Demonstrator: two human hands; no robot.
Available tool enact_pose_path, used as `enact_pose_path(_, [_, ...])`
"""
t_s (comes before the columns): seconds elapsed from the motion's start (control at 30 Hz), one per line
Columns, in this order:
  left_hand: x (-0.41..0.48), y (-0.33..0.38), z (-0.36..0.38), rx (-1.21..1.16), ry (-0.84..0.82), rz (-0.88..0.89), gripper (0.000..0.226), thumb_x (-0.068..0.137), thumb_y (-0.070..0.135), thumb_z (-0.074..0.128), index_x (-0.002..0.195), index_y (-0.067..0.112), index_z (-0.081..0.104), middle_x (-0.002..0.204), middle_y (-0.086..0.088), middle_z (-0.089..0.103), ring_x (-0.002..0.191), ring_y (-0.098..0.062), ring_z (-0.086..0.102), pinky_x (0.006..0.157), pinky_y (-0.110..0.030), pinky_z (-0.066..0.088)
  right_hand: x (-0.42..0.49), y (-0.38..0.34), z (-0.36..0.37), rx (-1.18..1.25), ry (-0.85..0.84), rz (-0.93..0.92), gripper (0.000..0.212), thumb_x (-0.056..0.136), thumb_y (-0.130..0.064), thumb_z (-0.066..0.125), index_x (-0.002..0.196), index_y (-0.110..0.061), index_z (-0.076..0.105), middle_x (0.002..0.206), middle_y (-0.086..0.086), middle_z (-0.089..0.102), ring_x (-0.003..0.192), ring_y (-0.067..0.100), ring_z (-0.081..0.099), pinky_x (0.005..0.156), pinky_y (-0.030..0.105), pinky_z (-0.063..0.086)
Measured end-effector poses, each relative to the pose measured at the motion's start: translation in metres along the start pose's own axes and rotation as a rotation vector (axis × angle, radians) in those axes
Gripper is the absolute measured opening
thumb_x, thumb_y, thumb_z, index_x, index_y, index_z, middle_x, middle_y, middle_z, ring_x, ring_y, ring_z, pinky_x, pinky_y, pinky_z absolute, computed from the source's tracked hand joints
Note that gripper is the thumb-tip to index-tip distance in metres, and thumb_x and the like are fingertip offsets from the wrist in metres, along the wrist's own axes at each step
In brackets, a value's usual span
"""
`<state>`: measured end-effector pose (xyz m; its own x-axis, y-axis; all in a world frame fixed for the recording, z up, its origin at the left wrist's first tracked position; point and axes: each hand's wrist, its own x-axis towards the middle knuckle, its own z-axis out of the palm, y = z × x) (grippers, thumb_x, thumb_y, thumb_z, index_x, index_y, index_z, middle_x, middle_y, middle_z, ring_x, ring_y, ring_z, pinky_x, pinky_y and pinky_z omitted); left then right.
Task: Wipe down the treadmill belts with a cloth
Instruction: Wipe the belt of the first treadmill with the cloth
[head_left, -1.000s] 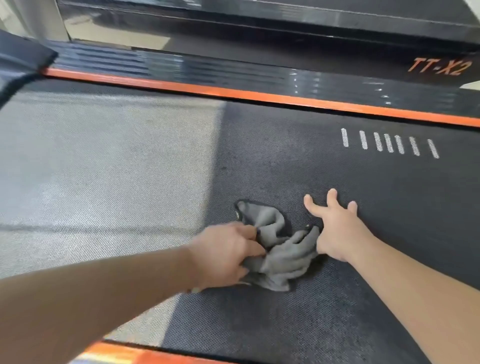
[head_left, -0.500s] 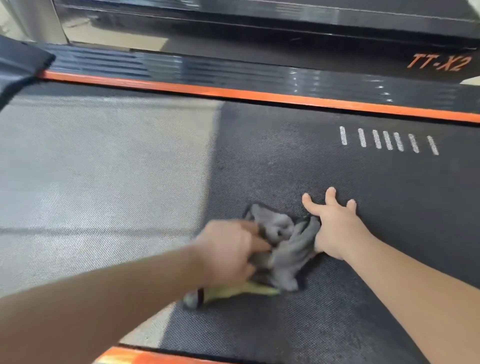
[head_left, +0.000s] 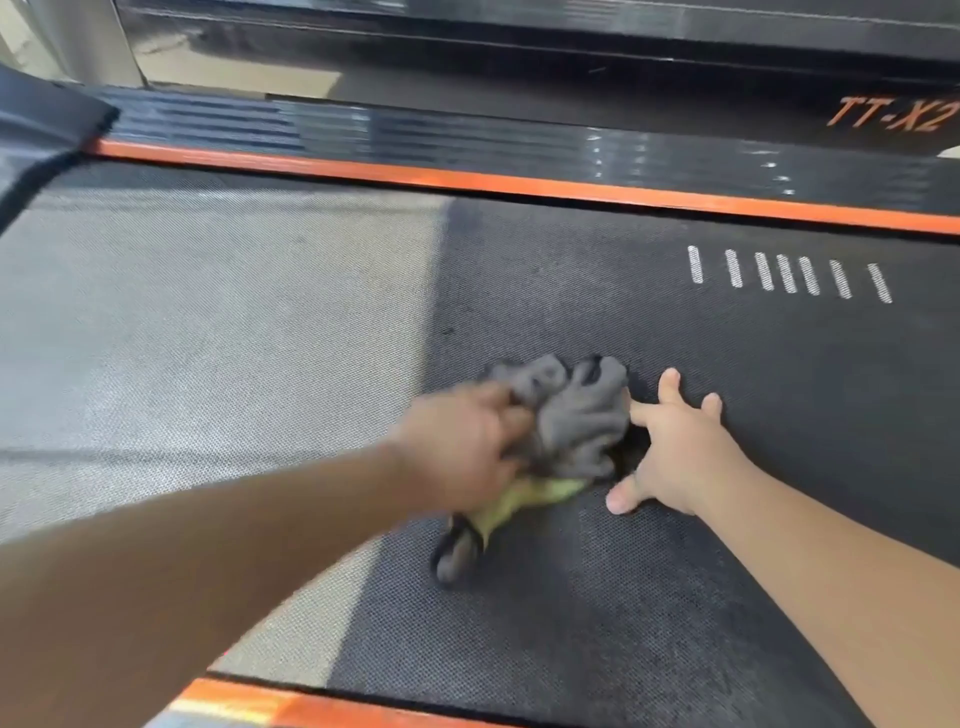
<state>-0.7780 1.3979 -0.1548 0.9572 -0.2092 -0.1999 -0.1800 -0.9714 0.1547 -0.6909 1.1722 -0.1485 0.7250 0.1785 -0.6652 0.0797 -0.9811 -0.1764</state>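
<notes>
The bunched grey cloth (head_left: 576, 415) lies on the dark treadmill belt (head_left: 701, 597), squarely between the hands. The left hand (head_left: 462, 452), blurred, clutches its left side with curled fingers. The right hand (head_left: 675, 457) lies flat, fingers spread, pressing the belt and touching the cloth's right edge. The cloth's yellow-green tail trails near-left. The bracing hand probably blocks a rightward stroke, so far or left looks freer

Left hand (head_left: 462, 457) grips cloth (head_left: 576, 415) on belt (head_left: 675, 597); right hand (head_left: 675, 457) flat beside.
</notes>
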Motion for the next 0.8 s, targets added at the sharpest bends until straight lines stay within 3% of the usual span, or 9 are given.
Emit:
enact_pose_path(0.1, [0.032, -0.044, -0.013, -0.039, 0.056, -0.414, 0.033, 0.097, 0.055, 0.048, 0.120, 0.035, 0.061, 0.123, -0.003, 0.058, 0.105, -0.031, 0.062, 0.074, -0.034, 0.048, -0.001, -0.001, -0.001, -0.042, 0.002, -0.003, 0.133, 0.062, -0.038, 0.098, 0.157, -0.057, 0.007, 0.167, -0.010, -0.027, 0.153, 0.042, -0.022, 0.114, 0.074, 0.027])
enact_pose_path(0.17, [0.036, -0.029, -0.001, -0.094, 0.090, -0.529, 0.038, 0.096, 0.055, 0.045, 0.116, 0.026, 0.060, 0.116, -0.008, 0.058, 0.098, -0.033, 0.061, 0.072, -0.036, 0.046, 0.000, -0.002, 0.000, -0.067, 0.009, -0.002, 0.135, 0.062, -0.041, 0.097, 0.157, -0.057, 0.003, 0.167, -0.008, -0.027, 0.152, 0.044, -0.021, 0.113, 0.074, 0.028])
enact_pose_path(0.23, [0.021, 0.009, 0.007, -0.115, 0.060, -0.441, 0.046, 0.096, 0.061, 0.044, 0.114, 0.021, 0.059, 0.111, -0.008, 0.056, 0.099, -0.033, 0.060, 0.076, -0.038, 0.048, 0.002, -0.003, -0.001, -0.086, 0.002, 0.010, 0.135, 0.063, -0.043, 0.097, 0.156, -0.057, 0.001, 0.166, -0.007, -0.028, 0.152, 0.045, -0.021, 0.113, 0.073, 0.031])
enact_pose_path(0.33, [-0.025, 0.053, 0.003, -0.083, -0.098, -0.053, 0.065, 0.089, 0.075, 0.047, 0.123, 0.021, 0.052, 0.115, -0.004, 0.051, 0.099, -0.029, 0.058, 0.084, -0.041, 0.053, 0.003, -0.002, 0.001, -0.055, 0.018, 0.002, 0.129, 0.061, -0.039, 0.099, 0.156, -0.056, 0.014, 0.166, -0.011, -0.027, 0.153, 0.042, -0.019, 0.113, 0.071, 0.030])
enact_pose_path(0.43, [-0.033, 0.034, -0.006, 0.029, -0.199, 0.117, 0.074, 0.086, 0.078, 0.051, 0.139, 0.025, 0.044, 0.125, -0.003, 0.048, 0.110, -0.027, 0.054, 0.085, -0.041, 0.053, 0.001, 0.001, 0.002, -0.012, 0.028, -0.007, 0.121, 0.059, -0.036, 0.100, 0.154, -0.055, 0.026, 0.166, -0.015, -0.025, 0.153, 0.039, -0.018, 0.114, 0.071, 0.028])
enact_pose_path(0.53, [0.002, -0.014, -0.014, 0.091, -0.172, -0.115, 0.071, 0.088, 0.077, 0.048, 0.142, 0.031, 0.046, 0.136, -0.003, 0.051, 0.121, -0.030, 0.056, 0.094, -0.042, 0.054, 0.000, -0.001, 0.000, -0.037, 0.013, -0.013, 0.130, 0.059, -0.040, 0.099, 0.156, -0.057, 0.015, 0.166, -0.012, -0.026, 0.153, 0.041, -0.020, 0.113, 0.073, 0.029])
enact_pose_path(0.63, [0.025, -0.042, -0.011, 0.038, -0.049, -0.491, 0.072, 0.090, 0.078, 0.040, 0.131, 0.021, 0.053, 0.119, -0.010, 0.058, 0.103, -0.033, 0.062, 0.078, -0.041, 0.054, -0.001, -0.003, -0.003, -0.052, -0.014, 0.005, 0.134, 0.063, -0.040, 0.097, 0.157, -0.057, 0.004, 0.166, -0.008, -0.028, 0.152, 0.044, -0.022, 0.113, 0.075, 0.028])
enact_pose_path(0.7, [0.020, -0.017, -0.002, 0.025, -0.015, -0.488, 0.070, 0.090, 0.077, 0.034, 0.122, 0.017, 0.054, 0.110, -0.010, 0.057, 0.097, -0.032, 0.061, 0.074, -0.039, 0.052, -0.001, -0.004, -0.003, -0.056, -0.007, 0.006, 0.135, 0.062, -0.039, 0.098, 0.157, -0.057, 0.003, 0.167, -0.008, -0.028, 0.152, 0.044, -0.022, 0.112, 0.075, 0.028])
enact_pose_path(0.8, [-0.018, 0.034, 0.004, 0.006, -0.053, -0.162, 0.062, 0.093, 0.071, 0.037, 0.121, 0.018, 0.052, 0.113, -0.009, 0.057, 0.098, -0.034, 0.062, 0.076, -0.037, 0.049, 0.000, -0.003, -0.001, -0.046, 0.001, 0.006, 0.135, 0.062, -0.039, 0.098, 0.156, -0.058, 0.004, 0.166, -0.009, -0.029, 0.152, 0.043, -0.023, 0.113, 0.074, 0.027])
